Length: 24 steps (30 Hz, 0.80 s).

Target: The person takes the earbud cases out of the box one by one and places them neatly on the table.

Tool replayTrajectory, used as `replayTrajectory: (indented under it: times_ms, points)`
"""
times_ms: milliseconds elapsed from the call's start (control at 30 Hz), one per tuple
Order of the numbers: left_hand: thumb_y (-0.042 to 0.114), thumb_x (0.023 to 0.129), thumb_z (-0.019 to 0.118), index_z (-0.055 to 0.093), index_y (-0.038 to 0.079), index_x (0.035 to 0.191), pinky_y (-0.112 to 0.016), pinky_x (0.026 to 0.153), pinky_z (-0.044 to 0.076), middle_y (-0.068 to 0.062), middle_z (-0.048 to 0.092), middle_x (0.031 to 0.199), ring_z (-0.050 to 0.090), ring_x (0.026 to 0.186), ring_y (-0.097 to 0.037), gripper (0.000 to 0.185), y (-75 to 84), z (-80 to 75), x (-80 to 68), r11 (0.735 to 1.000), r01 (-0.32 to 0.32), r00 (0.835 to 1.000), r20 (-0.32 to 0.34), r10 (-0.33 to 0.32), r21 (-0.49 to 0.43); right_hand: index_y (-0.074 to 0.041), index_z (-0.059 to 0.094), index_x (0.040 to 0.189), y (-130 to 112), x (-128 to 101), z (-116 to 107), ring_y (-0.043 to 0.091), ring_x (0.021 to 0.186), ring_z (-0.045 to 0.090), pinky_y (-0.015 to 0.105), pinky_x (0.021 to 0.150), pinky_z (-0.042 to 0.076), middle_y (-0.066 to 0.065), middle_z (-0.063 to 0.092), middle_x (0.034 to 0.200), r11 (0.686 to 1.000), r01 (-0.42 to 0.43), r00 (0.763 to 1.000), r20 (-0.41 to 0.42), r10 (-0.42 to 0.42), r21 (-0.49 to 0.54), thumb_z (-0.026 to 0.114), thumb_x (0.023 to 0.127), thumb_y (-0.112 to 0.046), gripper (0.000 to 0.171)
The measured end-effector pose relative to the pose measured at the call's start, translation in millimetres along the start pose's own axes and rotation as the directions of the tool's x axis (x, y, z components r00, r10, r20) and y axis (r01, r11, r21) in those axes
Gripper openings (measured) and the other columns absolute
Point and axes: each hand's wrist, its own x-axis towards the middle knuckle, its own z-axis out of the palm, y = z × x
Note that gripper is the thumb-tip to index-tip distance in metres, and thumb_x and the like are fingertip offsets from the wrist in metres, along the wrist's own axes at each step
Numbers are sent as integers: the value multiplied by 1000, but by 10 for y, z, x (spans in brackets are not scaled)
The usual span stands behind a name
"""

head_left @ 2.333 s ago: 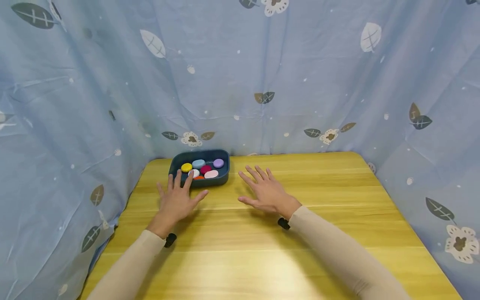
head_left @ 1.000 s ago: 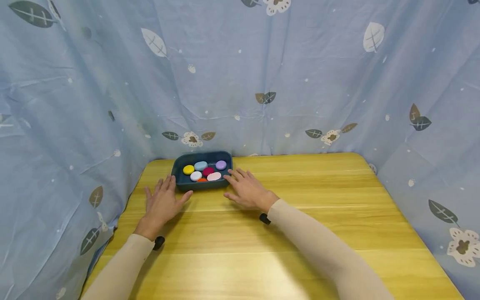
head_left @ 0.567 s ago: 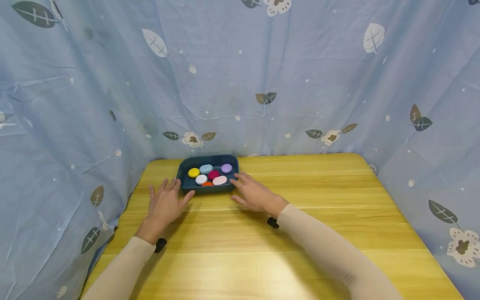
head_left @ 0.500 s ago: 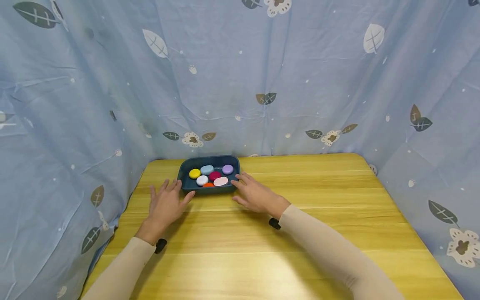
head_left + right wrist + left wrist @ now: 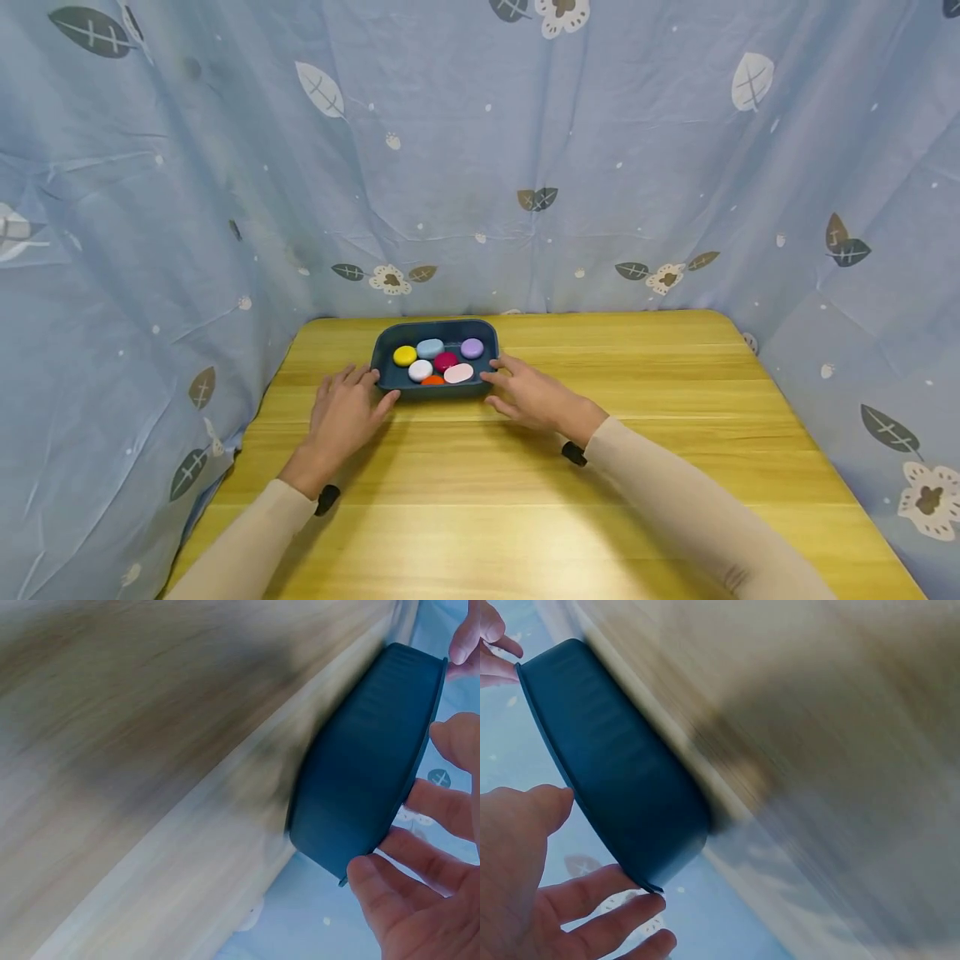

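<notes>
"Where are your hands?"

"My left hand (image 5: 347, 412) is on the left side of the blue tray (image 5: 435, 389). My right hand (image 5: 534, 398) is on the right side of the tray. The tray sits between them."

"Are you holding the tray?"

"My fingers are mostly straight and spread apart. The fingertips (image 5: 367, 377) of my left hand touch the left end of the tray. The fingertips (image 5: 497, 367) of my right hand touch the right end. I do not curl my fingers round the tray. In the left wrist view my thumb sits just beside the tray's dark wall (image 5: 622, 780), and my fingers reach past its rim. In the right wrist view my fingers lie along the rim of the tray's wall (image 5: 367, 765) too."

"Where is the tray?"

"It stands flat on the yellow wooden table (image 5: 525, 500), near the far edge, a bit to the left. The blue curtain (image 5: 480, 150) with leaves and flowers hangs just behind the tray."

"What is inside the tray?"

"Little round stones. At the back of the tray there is a yellow stone (image 5: 405, 356), a light blue stone (image 5: 430, 347) and a purple stone (image 5: 472, 347). At the front there is a white stone (image 5: 420, 370), a dark red stone (image 5: 446, 361), a pink stone (image 5: 458, 373) and an orange stone (image 5: 432, 381). The orange one peeks over the front wall of the tray."

"What are you wearing?"

"Long beige sleeves (image 5: 675, 508)."
</notes>
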Motion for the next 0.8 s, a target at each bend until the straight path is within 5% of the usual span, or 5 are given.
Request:
replayTrajectory:
  times_ms: [433, 800]
  points:
    - [49, 109, 84, 86, 6, 133, -71, 115, 60, -19, 81, 144, 72, 141, -47, 49, 92, 14, -139, 996, -78, 994, -77, 75, -44, -12, 81, 150, 140, -322, -34, 35, 135, 75, 48, 112, 68, 19, 75, 151, 992, 105, 985, -127, -114, -70, 79, 114, -25, 38]
    - [50, 103, 90, 90, 10, 127, -64, 105, 67, -16, 85, 138, 79, 129, -42, 46, 255, -5, -227, 989, -141, 986, -98, 136, -42, -17, 92, 129, 238, -561, -40, 29, 118, 79, 43, 92, 73, 10, 84, 127, 974, 179, 937, -278, -211, -137, 88, 106, -20, 24]
